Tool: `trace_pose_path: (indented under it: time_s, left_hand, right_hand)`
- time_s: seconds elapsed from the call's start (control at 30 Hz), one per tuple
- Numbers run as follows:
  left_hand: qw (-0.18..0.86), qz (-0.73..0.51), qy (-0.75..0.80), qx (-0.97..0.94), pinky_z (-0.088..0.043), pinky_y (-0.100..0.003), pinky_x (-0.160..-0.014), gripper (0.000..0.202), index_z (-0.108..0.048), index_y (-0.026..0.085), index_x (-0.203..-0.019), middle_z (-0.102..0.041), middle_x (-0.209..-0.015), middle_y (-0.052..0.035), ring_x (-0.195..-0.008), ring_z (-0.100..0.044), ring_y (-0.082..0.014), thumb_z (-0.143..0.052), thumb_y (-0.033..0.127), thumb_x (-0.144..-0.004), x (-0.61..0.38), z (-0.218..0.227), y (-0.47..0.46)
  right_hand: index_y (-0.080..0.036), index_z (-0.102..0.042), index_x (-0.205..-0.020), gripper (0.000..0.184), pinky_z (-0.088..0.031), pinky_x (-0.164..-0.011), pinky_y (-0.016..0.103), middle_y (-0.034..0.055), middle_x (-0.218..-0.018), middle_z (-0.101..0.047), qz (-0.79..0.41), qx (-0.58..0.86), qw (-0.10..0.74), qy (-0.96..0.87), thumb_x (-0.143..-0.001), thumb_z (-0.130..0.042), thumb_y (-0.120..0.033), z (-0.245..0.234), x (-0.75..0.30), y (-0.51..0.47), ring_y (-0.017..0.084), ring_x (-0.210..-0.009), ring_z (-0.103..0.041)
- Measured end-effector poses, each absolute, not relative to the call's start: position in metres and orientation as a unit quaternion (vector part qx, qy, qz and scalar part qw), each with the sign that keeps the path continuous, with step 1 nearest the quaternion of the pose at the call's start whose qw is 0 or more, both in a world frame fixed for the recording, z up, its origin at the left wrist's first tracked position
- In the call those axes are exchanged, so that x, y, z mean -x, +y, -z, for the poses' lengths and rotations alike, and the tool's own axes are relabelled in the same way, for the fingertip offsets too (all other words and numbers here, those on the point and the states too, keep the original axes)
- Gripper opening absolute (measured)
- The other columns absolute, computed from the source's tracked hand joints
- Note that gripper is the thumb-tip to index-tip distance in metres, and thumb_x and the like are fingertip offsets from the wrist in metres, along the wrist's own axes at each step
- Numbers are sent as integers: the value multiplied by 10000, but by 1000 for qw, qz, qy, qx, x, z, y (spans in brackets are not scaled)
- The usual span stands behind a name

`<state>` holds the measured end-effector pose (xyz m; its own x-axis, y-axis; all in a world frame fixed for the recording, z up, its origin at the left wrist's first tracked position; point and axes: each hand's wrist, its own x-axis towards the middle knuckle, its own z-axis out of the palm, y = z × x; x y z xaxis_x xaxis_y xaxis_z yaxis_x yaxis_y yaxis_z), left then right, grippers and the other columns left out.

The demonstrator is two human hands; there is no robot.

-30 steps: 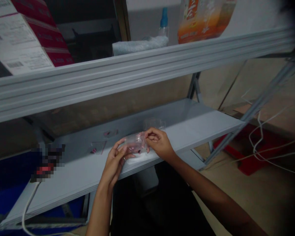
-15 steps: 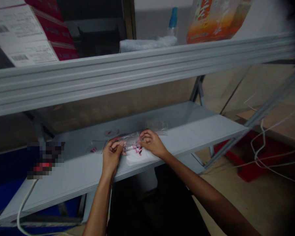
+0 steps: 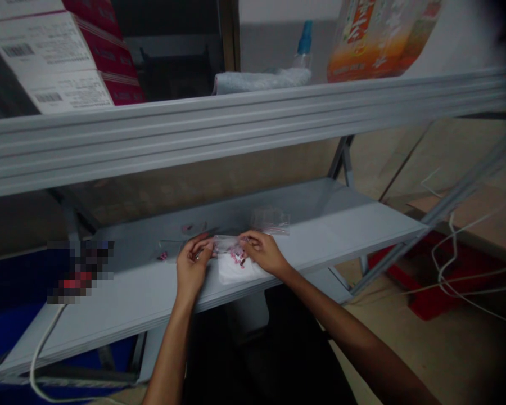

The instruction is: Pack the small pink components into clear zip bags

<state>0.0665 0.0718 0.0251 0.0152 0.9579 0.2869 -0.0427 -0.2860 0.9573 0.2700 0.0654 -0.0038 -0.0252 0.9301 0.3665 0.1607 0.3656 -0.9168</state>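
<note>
Between my two hands is a small clear plastic bag (image 3: 226,242), pinched at its left side by my left hand (image 3: 193,260) and at its right by my right hand (image 3: 262,250). Just below it, several small pink and dark pieces (image 3: 237,258) lie on a white sheet (image 3: 231,274) on the grey shelf. Whether anything is inside the bag I cannot make out. Left of my left hand rests another clear bag with small pink pieces (image 3: 163,256). Behind my right hand lie more clear plastic bags (image 3: 272,218).
A further small clear packet (image 3: 194,228) lies toward the back of the lower shelf (image 3: 341,219). The upper shelf's edge (image 3: 236,124) crosses above my hands, carrying boxes (image 3: 63,62), a blue-capped spray bottle (image 3: 305,42) and an orange-labelled container (image 3: 375,48). A blurred-out object with a cable (image 3: 46,337) sits left.
My hands hold the same bag, now lower and flatter, closer over the white sheet. The right hand has dipped slightly. The whole view has shifted a little.
</note>
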Motion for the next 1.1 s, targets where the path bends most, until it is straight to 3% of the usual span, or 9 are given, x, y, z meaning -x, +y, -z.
trace_pose_path:
  time_s: [0.2,0.37,0.57,0.83,1.1]
  left_hand:
    - [430,-585,380,-572,-505,-390,-949,419,-609,150,-1169,-689,-1186,-148,-1113,-646,-243,-704,299,-789,-64,-27,72]
    - [419,-568,415,-573,-514,-394,-920,391,-611,139,-1124,-686,-1161,-150,-1043,-666,-230,-692,234,-754,-66,-16,75]
    - [407,-532,453,-588,-523,-384,-881,341,-612,121,-1094,-705,-1084,-148,-926,-685,-203,-647,209,-766,-73,-3,77]
    - [317,-444,448,-708,-484,-385,-938,389,-616,173,-1222,-707,-1140,-114,-1070,-645,-227,-595,189,-834,-79,-8,66]
    - [260,-414,426,-761,-419,-442,-1020,363,-705,231,-1161,-690,-1128,-103,-1088,-602,-255,-648,192,-804,-80,-13,60]
  right_hand:
    - [-174,-723,-952,243,-522,-569,244,74,-877,-661,-301,444,551,-639,-868,-606,-371,8,-282,69,148,-672,-641]
    - [-166,-687,-997,233,-503,-551,242,34,-734,-661,-342,446,550,-618,-864,-594,-333,9,-284,66,165,-645,-665]
    - [-168,-710,-930,152,-458,-619,243,43,-815,-707,-221,502,537,-641,-836,-613,-239,5,-288,66,157,-714,-632]
    - [-169,-688,-892,116,-471,-690,259,44,-842,-721,-240,492,547,-634,-813,-651,-245,11,-296,70,164,-761,-650]
    - [-167,-635,-801,152,-479,-640,247,33,-762,-718,-282,485,545,-624,-799,-685,-311,8,-295,67,168,-701,-682]
